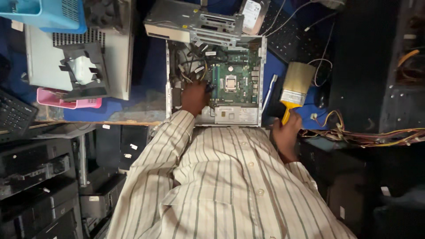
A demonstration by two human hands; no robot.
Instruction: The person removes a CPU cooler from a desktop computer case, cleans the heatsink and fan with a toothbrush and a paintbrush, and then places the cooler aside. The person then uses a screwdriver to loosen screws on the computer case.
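Two bare hands are at work over an opened computer case (168,71) lying on a blue table (150,75): the left hand (195,96) reaches inside beside the green motherboard (232,79), its fingertips hidden among the cables, so their spread cannot be told. The right hand (285,132) is wrapped around the yellow handle of a wide paintbrush (295,86), held just right of the case, bristles pointing away from the person

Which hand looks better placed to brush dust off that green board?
Probably the right hand: it already holds the paintbrush beside the open computer case. The left hand is inside, by the green board.
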